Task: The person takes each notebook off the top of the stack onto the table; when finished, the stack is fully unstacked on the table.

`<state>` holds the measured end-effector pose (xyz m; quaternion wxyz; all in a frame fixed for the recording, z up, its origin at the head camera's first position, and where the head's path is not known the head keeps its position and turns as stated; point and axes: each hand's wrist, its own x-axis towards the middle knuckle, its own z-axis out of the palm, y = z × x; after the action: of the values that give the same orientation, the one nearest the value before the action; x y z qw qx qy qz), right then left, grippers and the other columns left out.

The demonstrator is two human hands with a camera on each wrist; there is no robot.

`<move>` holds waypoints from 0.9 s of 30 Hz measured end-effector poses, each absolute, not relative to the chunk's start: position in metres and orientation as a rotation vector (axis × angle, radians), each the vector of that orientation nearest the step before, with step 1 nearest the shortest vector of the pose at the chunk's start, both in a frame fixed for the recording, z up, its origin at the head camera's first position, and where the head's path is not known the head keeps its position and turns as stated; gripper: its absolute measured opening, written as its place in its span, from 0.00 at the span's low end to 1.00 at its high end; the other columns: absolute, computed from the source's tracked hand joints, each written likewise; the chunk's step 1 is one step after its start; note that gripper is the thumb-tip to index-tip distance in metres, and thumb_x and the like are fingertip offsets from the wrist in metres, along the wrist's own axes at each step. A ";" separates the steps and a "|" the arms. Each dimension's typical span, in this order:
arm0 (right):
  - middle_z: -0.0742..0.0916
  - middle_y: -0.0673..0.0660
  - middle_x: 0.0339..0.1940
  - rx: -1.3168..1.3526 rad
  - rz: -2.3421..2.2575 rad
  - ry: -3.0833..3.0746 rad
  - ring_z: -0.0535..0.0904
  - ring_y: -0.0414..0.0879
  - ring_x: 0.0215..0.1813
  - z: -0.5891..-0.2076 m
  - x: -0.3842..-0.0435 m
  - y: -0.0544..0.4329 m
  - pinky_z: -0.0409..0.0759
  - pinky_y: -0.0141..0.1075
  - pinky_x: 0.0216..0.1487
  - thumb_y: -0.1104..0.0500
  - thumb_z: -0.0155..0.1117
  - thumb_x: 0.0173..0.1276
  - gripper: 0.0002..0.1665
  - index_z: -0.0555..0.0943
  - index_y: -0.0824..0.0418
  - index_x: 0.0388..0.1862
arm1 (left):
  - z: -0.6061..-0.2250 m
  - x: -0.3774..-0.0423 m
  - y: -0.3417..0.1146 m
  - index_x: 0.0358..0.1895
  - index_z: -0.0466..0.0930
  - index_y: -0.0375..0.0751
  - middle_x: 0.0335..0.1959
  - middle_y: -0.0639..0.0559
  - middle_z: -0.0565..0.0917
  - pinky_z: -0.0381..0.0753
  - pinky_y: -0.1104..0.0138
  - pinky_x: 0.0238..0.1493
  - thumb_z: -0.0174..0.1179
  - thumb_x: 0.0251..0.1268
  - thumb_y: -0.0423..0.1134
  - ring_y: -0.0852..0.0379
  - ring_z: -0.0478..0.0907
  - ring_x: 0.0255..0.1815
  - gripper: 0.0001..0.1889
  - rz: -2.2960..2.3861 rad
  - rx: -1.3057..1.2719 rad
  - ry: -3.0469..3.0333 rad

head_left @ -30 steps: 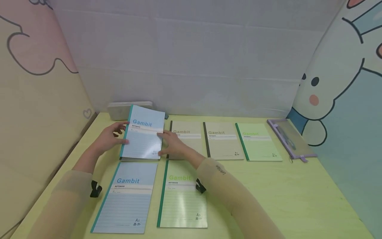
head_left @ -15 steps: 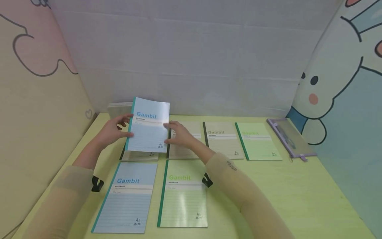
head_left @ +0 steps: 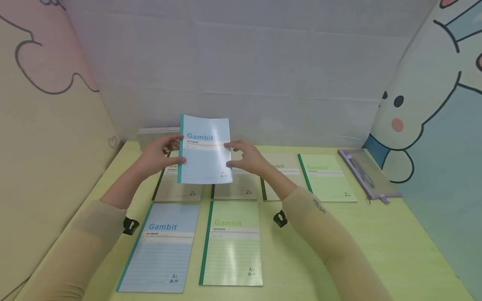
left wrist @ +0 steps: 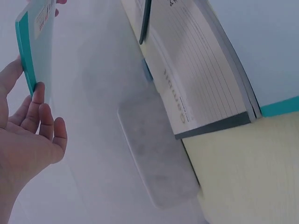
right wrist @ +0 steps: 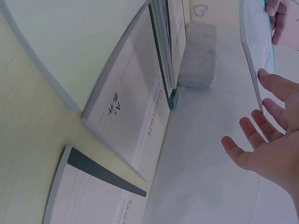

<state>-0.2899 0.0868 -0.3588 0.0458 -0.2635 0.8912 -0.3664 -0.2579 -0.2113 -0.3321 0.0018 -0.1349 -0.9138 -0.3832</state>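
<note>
A light blue Gambit notebook (head_left: 205,154) with a teal spine hangs in the air between both hands. My left hand (head_left: 156,156) pinches its spine edge, thumb in front. On the opposite edge, my right hand (head_left: 248,158) pinches it between thumb and fingers. In the left wrist view the teal spine of the raised notebook (left wrist: 35,51) sits between the left thumb and fingers. Below it lie beige notebooks with dark spines, one at the left (head_left: 177,192) and one in the middle (head_left: 235,192), both partly covered by the raised notebook and the hands.
Nearer the front lie another blue notebook (head_left: 158,251) and a green notebook (head_left: 231,251). To the right are a third beige notebook (head_left: 280,194), a second green notebook (head_left: 329,179) and a purple-edged zip pouch (head_left: 370,173). A pale grey case (left wrist: 156,149) stands against the back wall.
Both hands have lifted the blue notebook off the beige one at the back left and carried it up and to the right. The other notebooks stay in place.
</note>
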 end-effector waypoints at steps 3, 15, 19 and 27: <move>0.73 0.53 0.66 -0.838 -1.192 2.709 0.71 0.51 0.60 -0.351 -0.289 0.101 0.71 0.50 0.61 0.53 0.69 0.61 0.35 0.71 0.53 0.67 | -0.328 -0.255 -0.200 0.67 0.64 0.41 0.51 0.44 0.77 0.68 0.54 0.52 0.67 0.57 0.41 0.48 0.71 0.51 0.35 -1.205 -0.450 -2.823; 0.74 0.52 0.63 -0.922 -1.173 2.806 0.73 0.53 0.56 -0.318 -0.271 0.161 0.74 0.48 0.57 0.54 0.70 0.59 0.35 0.72 0.53 0.66 | -0.317 -0.251 -0.154 0.67 0.67 0.45 0.47 0.48 0.80 0.70 0.57 0.51 0.67 0.57 0.41 0.51 0.71 0.49 0.33 -1.265 -0.615 -2.718; 0.75 0.52 0.61 -0.914 -1.163 2.839 0.73 0.50 0.53 -0.314 -0.258 0.179 0.75 0.46 0.55 0.54 0.71 0.59 0.35 0.72 0.53 0.65 | -0.319 -0.248 -0.138 0.65 0.69 0.46 0.45 0.48 0.80 0.70 0.56 0.51 0.67 0.57 0.39 0.51 0.71 0.47 0.31 -1.353 -0.653 -2.667; 0.78 0.53 0.56 -0.963 -1.120 2.928 0.73 0.47 0.48 -0.310 -0.231 0.215 0.76 0.45 0.51 0.56 0.72 0.57 0.34 0.74 0.55 0.63 | -0.327 -0.235 -0.105 0.65 0.70 0.50 0.41 0.50 0.83 0.72 0.57 0.48 0.64 0.61 0.39 0.54 0.73 0.43 0.28 -1.460 -0.712 -2.604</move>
<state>-0.2307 0.2150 -0.3096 -0.0689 -0.2930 0.8907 -0.3408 -0.2349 -0.1054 -0.3271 0.0361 -0.2318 -0.8479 -0.4754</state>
